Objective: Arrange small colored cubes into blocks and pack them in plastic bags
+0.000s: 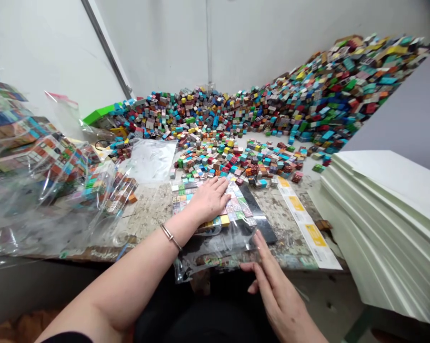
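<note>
Left grip [209, 197] atop patterned, multicoloured blocks [242, 206]

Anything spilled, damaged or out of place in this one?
The worktop looks worn and blotchy, with smears along its front edge. The clear bag under the left hand overhangs that edge. Loose blocks, heaped at the back and strewn forward, look untidy; whether they spilled, I can't tell.

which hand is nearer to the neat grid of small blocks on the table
Left. The left hand lies palm down on the grid of small blocks; the right hand is off the grid, to its right and nearer the person.
</note>
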Action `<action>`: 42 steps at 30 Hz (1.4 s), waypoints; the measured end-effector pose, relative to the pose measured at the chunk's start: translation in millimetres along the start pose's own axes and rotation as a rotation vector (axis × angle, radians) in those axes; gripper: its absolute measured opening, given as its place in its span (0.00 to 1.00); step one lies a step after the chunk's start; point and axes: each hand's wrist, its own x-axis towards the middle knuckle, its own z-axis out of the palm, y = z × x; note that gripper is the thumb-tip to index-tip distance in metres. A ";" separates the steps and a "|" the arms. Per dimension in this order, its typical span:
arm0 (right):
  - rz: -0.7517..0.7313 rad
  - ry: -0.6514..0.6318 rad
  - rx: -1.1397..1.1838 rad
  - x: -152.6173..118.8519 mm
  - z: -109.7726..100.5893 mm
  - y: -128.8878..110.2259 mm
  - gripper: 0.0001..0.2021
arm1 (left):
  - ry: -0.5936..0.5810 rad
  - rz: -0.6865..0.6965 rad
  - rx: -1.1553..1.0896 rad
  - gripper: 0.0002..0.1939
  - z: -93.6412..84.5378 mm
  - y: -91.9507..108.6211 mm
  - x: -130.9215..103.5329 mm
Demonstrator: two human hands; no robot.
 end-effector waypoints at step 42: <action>0.164 -0.059 0.042 32.2 13.2 -1.7 0.37 | -0.022 0.000 -0.001 0.27 -0.6 1.4 -0.4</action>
